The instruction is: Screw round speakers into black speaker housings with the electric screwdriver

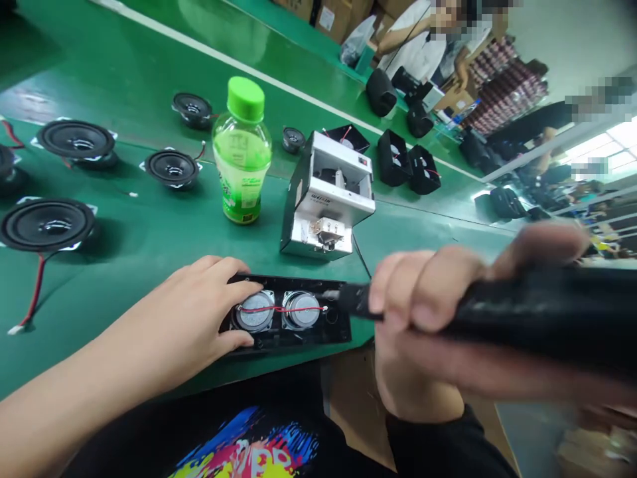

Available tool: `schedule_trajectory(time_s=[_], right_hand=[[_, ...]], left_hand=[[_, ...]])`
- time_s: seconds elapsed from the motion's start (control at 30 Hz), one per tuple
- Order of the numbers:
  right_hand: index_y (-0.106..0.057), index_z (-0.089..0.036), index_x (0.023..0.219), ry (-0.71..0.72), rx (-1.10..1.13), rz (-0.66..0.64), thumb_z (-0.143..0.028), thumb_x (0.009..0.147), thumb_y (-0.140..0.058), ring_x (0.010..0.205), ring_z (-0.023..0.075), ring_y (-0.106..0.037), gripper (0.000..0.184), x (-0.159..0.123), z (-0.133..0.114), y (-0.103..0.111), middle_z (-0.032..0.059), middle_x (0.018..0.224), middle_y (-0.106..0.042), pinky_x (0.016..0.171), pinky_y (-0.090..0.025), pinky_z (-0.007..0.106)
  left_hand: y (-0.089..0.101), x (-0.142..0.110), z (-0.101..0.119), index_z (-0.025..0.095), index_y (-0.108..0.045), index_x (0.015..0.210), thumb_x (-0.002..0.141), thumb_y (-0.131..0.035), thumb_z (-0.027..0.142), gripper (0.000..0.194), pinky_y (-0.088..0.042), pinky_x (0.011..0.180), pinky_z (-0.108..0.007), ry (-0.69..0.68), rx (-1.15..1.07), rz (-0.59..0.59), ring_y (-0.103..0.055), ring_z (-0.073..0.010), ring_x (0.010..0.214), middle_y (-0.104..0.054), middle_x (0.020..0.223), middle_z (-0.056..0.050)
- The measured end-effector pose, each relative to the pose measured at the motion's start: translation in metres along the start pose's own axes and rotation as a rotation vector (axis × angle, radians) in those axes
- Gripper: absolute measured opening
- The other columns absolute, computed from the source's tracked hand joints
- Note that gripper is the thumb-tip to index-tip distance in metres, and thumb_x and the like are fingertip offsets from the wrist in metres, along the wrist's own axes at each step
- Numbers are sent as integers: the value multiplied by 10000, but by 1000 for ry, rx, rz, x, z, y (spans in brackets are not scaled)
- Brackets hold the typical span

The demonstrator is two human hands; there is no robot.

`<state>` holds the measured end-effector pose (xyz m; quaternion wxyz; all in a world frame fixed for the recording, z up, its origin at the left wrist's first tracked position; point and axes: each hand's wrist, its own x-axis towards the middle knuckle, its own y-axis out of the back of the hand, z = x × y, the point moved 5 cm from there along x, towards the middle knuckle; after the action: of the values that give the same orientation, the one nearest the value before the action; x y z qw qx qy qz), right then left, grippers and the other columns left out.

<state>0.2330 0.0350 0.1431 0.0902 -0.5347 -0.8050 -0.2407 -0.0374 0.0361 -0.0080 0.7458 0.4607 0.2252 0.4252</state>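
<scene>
A black speaker box (343, 325) lies open side up near the table's front edge. Two round silver-backed speaker drivers (303, 310) sit in it side by side, with red and black wires across their backs. My left hand (212, 302) grips the box's left end, thumb on the near wall and fingers over the far wall. My right hand (423, 299) is wrapped round a black electric screwdriver (537, 309), blurred and close to the camera. The screwdriver's tip points left over the right part of the box; whether it touches anything there I cannot tell.
Behind the box stand a silver and black machine (331, 199) and a green-capped bottle (242, 159). Several loose speaker drivers (50, 224) lie on the green table at left. More black boxes (393, 157) stand farther back. A person (423, 40) works across the table.
</scene>
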Motion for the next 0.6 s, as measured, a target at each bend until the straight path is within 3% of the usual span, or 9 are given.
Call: schedule_trajectory(time_s=[0.13,0.27,0.37,0.6], right_hand=[[-874,-326,1225,-43,-40,60,-1080,994,-839,804,334,-903,789,50,24,13,64,870,-825,676,-734,460],[-776,-330,1046,111,100,402,-1261,908,-626,514,212,-687,954,81,44,22,-29,649,-670,512,-579,373],[-793,-334,1066,166,206,524,-1284,868,-626,415,175,-565,984,85,50,24,-80,578,-644,410,-467,359],[-786,-296,1201,11,178,536,-1248,988,-482,477,180,-616,1022,74,45,29,-66,613,-587,477,-483,337]], left_hand=[[-2,-1,-3,379,-960,1425,989,-981,513,457,-729,1043,-666,-27,15,39,-858,-440,1228,-884,1418,-141],[-2,-6,-1,387,-951,1391,1016,-941,474,384,-726,1003,-624,-40,18,113,-857,-402,1179,-881,1385,-128],[-1,-7,1,384,-944,1391,1013,-957,514,400,-732,1000,-622,-33,19,93,-860,-402,1169,-888,1377,-128],[2,-7,3,355,-954,1417,1006,-986,510,440,-748,1007,-638,-28,31,57,-861,-415,1190,-887,1389,-145]])
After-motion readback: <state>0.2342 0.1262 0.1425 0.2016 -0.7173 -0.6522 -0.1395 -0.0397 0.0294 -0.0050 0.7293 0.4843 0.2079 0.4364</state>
